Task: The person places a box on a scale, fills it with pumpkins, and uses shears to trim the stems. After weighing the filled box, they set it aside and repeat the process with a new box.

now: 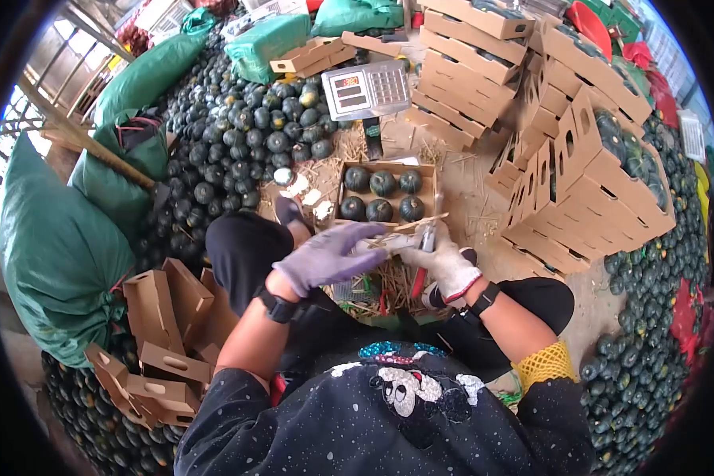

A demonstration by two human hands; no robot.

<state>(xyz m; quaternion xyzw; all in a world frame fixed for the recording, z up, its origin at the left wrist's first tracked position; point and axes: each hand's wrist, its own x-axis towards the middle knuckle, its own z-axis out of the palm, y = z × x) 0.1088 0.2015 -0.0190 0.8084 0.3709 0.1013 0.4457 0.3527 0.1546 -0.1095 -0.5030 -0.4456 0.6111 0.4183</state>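
At centre frame, we are finding the left hand (332, 258) released, fingers spreading; the right hand (446, 266) is grasping a metallic object (428, 237), mostly hidden. Just above, dried stalks (414, 224) are partly obscuring the carton (427, 179) holding six squashes (381, 184).

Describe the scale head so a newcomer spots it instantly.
Between the squash heap on the left and the carton stacks on the right stands a dark post. The scale head atop it is silver, with the only keypad and red-lit readout.
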